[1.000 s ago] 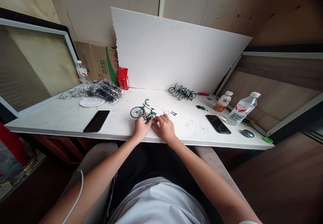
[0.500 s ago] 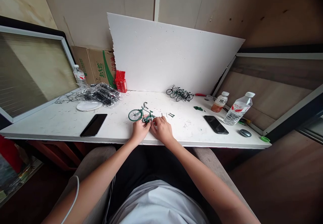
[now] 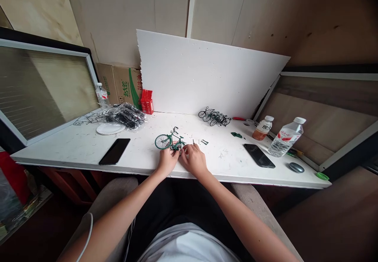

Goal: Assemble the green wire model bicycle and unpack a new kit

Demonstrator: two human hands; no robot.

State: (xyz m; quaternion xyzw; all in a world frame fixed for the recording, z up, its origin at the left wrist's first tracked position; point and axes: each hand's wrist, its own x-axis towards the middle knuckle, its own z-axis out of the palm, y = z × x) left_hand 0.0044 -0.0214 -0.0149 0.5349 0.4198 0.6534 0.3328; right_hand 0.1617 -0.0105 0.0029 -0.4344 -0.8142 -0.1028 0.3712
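At the near edge of the white table (image 3: 73,149), pinching the rear end of the green model bicycle (image 3: 165,140) with the left hand (image 3: 167,160); right hand (image 3: 193,160) curled, fingertips at that same end, grip impossible to tell. Just beyond the knuckles, front wheel pointing left. Farther left, a black phone (image 3: 114,151). Against half a second earlier: same hold, same spot.

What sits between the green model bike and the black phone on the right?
In the head view: the right hand, a few small loose parts and tiny scraps on the white tabletop, between the green model bike and that phone.
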